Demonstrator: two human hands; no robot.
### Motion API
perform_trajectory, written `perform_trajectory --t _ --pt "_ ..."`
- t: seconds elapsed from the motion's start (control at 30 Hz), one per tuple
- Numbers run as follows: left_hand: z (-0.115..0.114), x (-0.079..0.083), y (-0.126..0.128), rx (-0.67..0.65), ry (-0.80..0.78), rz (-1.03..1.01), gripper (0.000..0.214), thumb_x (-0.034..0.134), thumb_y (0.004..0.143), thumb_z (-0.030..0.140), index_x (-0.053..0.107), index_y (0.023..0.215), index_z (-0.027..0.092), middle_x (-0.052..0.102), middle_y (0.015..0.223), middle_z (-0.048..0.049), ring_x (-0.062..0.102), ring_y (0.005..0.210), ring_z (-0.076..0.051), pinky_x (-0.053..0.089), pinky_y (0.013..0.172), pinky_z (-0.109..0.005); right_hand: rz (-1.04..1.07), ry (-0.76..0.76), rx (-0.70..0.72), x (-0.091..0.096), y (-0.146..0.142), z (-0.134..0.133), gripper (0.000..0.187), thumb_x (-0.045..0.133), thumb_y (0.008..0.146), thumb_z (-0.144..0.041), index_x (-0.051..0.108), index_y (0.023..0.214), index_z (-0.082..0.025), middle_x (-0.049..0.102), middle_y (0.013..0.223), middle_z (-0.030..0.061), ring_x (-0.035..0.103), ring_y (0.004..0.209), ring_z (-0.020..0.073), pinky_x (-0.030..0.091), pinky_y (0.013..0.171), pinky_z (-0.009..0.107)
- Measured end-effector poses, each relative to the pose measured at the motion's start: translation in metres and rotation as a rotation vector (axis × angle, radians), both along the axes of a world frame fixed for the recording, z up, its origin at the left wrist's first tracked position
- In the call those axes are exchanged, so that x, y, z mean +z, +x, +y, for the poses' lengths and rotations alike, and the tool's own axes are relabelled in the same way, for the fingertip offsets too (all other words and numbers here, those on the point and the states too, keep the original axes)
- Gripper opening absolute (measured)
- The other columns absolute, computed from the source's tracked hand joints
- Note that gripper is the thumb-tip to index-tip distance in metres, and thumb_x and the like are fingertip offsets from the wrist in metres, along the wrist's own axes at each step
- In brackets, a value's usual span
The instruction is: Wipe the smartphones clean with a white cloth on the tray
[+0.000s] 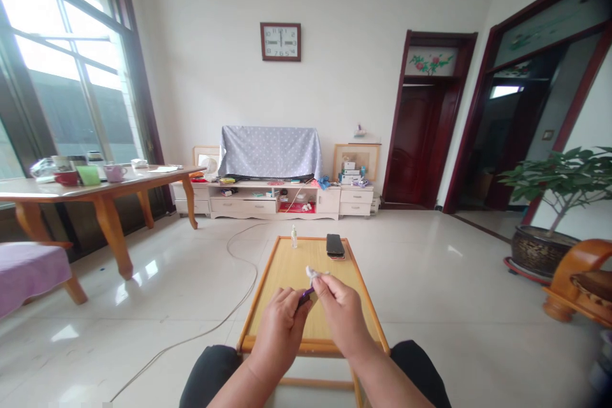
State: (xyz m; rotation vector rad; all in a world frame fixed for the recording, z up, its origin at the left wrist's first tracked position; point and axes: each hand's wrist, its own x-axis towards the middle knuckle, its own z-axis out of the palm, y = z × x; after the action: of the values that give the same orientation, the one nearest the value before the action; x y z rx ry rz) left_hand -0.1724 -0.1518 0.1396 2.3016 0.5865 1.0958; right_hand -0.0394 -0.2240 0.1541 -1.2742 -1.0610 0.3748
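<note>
Wooden tray, left hand half-hiding purple object

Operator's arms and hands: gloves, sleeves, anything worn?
The left hand and right hand are bare, with no gloves, and no ring or watch shows. Both forearms are also bare, with no sleeves. The only clothing visible is black trousers at the knees.

Glossy purple plastic piece, matt white cloth

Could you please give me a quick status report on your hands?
Left hand holding purple object; right hand pinching white tissue; small bottle, black phone beyond on wooden tray.
</note>
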Motion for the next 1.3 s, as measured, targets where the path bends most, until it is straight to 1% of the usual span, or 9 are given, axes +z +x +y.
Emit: perform_trajectory --t 0.1,0.27,0.43,0.53,0.63,0.8,0.93,1.03,1.3 --pt "0.000 0.000 0.001 -0.008 0.011 -0.031 0.024 0.052 0.096 0.035 0.067 0.079 0.024 0.060 0.075 -0.0058 0.050 0.073 -0.021 0.033 0.068 -0.032 0.000 0.044 0.079 0.000 -0.010 -0.002 0.036 0.055 0.096 -0.049 0.074 0.110 -0.022 0.072 0.093 0.0051 0.064 0.090 0.0226 0.051 0.081 0.030" --pt "0.001 -0.002 0.001 0.022 -0.007 -0.034 0.021 0.053 0.095 0.036 0.070 0.088 0.024 0.061 0.076 -0.0063 0.051 0.074 -0.022 0.036 0.069 -0.033 0.030 0.020 -0.071 -0.002 -0.002 0.001 0.038 0.057 0.094 -0.051 0.076 0.101 -0.019 0.072 0.088 0.0060 0.064 0.085 0.0228 0.053 0.078 0.031" --pt "0.004 -0.006 0.003 -0.016 0.065 -0.030 0.025 0.046 0.099 0.033 0.067 0.090 0.023 0.062 0.079 -0.0055 0.054 0.079 -0.021 0.039 0.073 -0.033 -0.004 0.091 0.093 -0.003 -0.016 -0.001 0.037 0.058 0.096 -0.046 0.073 0.119 -0.022 0.074 0.103 0.0067 0.067 0.099 0.0246 0.053 0.092 0.035" --pt "0.005 -0.007 0.001 0.021 0.077 0.003 0.022 0.046 0.100 0.032 0.066 0.096 0.022 0.061 0.081 -0.0041 0.054 0.080 -0.020 0.039 0.074 -0.032 0.033 0.094 0.042 -0.003 -0.011 0.000 0.037 0.059 0.095 -0.047 0.075 0.115 -0.021 0.075 0.099 0.0060 0.068 0.094 0.0240 0.054 0.087 0.034" --pt "0.007 -0.009 -0.002 0.088 0.053 0.020 0.020 0.050 0.098 0.034 0.063 0.089 0.021 0.059 0.076 -0.0023 0.052 0.076 -0.018 0.038 0.070 -0.031 0.065 0.070 -0.064 -0.006 -0.002 0.002 0.035 0.059 0.094 -0.048 0.077 0.105 -0.020 0.075 0.095 0.0056 0.067 0.092 0.0238 0.054 0.085 0.032" --pt "0.010 -0.010 -0.003 0.060 0.053 0.029 0.023 0.047 0.099 0.033 0.059 0.083 0.021 0.057 0.076 -0.0018 0.051 0.075 -0.018 0.037 0.071 -0.030 -0.033 0.089 0.049 -0.014 -0.013 0.001 0.031 0.058 0.096 -0.043 0.075 0.112 -0.023 0.074 0.099 0.0054 0.068 0.094 0.0229 0.054 0.085 0.032" --pt "0.012 -0.009 -0.005 0.066 0.026 0.029 0.026 0.048 0.098 0.035 0.057 0.079 0.021 0.056 0.075 -0.0014 0.051 0.075 -0.018 0.036 0.070 -0.030 -0.149 0.057 -0.125 -0.020 0.003 0.005 0.030 0.058 0.095 -0.046 0.077 0.099 -0.023 0.070 0.089 0.0053 0.066 0.084 0.0214 0.054 0.080 0.033" --pt "0.015 -0.008 -0.009 0.047 -0.048 0.037 0.030 0.049 0.098 0.039 0.055 0.075 0.021 0.056 0.074 -0.0012 0.052 0.075 -0.017 0.036 0.068 -0.028 -0.178 0.017 -0.223 -0.023 0.025 0.009 0.032 0.061 0.092 -0.050 0.078 0.091 -0.023 0.069 0.093 0.0067 0.065 0.087 0.0221 0.053 0.084 0.034" --pt "0.011 -0.003 -0.006 -0.271 -0.638 -0.042 0.037 0.060 0.089 0.052 0.066 0.094 0.016 0.063 0.079 -0.0006 0.052 0.070 -0.014 0.041 0.066 -0.025 0.118 -0.059 0.311 -0.021 0.024 -0.002 0.036 0.066 0.091 -0.046 0.071 0.119 -0.024 0.073 0.114 0.0052 0.063 0.115 0.0245 0.045 0.105 0.038"
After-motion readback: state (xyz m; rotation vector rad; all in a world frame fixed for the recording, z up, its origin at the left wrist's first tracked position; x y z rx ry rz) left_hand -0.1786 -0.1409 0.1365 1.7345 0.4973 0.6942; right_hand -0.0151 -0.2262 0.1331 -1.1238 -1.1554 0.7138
